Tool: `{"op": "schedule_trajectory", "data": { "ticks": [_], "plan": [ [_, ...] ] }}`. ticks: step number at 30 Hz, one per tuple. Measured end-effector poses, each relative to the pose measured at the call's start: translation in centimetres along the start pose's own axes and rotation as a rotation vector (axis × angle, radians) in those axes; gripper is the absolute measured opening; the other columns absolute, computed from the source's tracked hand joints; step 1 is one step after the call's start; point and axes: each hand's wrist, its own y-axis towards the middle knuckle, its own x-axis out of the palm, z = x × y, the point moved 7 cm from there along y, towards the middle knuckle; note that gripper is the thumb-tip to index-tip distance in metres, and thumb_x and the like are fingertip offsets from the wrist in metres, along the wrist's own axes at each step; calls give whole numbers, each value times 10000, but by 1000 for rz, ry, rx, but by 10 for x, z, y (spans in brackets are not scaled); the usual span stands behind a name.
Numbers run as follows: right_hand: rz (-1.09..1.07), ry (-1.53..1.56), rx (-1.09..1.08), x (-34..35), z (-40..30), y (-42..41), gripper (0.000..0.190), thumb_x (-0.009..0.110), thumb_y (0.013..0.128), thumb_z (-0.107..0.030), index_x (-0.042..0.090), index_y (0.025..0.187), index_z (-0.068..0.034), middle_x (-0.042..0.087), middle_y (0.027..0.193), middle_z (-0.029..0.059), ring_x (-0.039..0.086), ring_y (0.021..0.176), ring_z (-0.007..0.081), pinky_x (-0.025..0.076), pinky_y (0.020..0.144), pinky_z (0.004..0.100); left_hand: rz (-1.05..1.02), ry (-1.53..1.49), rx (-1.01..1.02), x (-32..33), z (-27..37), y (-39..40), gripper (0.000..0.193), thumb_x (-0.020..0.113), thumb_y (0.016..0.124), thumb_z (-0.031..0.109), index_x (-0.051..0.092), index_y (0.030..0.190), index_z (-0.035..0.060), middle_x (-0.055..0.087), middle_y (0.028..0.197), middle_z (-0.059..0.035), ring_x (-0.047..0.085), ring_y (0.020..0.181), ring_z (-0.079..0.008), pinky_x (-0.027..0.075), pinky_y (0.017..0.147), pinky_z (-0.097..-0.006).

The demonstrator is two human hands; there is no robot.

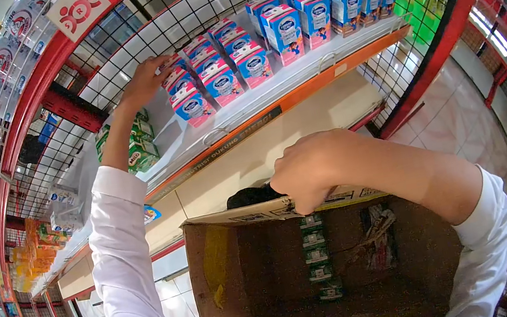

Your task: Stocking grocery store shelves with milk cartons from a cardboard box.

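Observation:
My left hand (148, 81) reaches over the shelf (171, 144) and touches a pink-and-blue milk carton (176, 63) at the back of the leftmost row. Whether the fingers grip it is hard to see. Several matching cartons (221, 83) stand upright in rows beside it. Below my left wrist are green Milo cartons (142, 153). With its fingers folded over the rim, my right hand (307, 170) grips an open cardboard box (218, 283) in front of me. Inside the box is a column of green-and-white packs (317, 258), partly in shadow.
Taller blue cartons (283, 34) fill the shelf's right part, with brown-and-blue ones (348, 9) beyond. Black wire mesh (209, 1) backs the shelf, and an orange strip (311, 84) runs along its front. At left are a red post (26, 105), packed water cups (1, 59) and orange drinks (33, 258).

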Motion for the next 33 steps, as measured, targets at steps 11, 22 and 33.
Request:
{"op": "schedule_trajectory", "data": {
  "ticks": [11, 22, 33],
  "plan": [
    [-8, 7, 10, 1, 4, 2, 274, 535, 657, -163, 651, 843, 1, 629, 882, 163, 605, 831, 301, 490, 699, 417, 111, -335, -261, -7, 21, -33, 304, 599, 820, 197, 513, 1043, 10, 570, 925, -150, 576, 763, -221, 452, 691, -320],
    [-49, -14, 8, 1, -3, 0, 274, 527, 658, -159, 652, 844, -2, 633, 876, 157, 608, 824, 297, 491, 697, 417, 55, -166, -116, -8, 40, -34, 314, 561, 783, 55, 536, 1096, 33, 601, 992, -150, 593, 872, -213, 456, 733, -309],
    [15, -31, -7, 2, 1, -1, 289, 530, 671, -180, 643, 849, 19, 628, 896, 174, 601, 854, 309, 484, 727, 410, 239, 72, 5, -54, 31, -77, 324, 556, 835, 145, 503, 1131, 24, 476, 1186, -144, 489, 1049, -283, 397, 876, -341]
  ]
}}
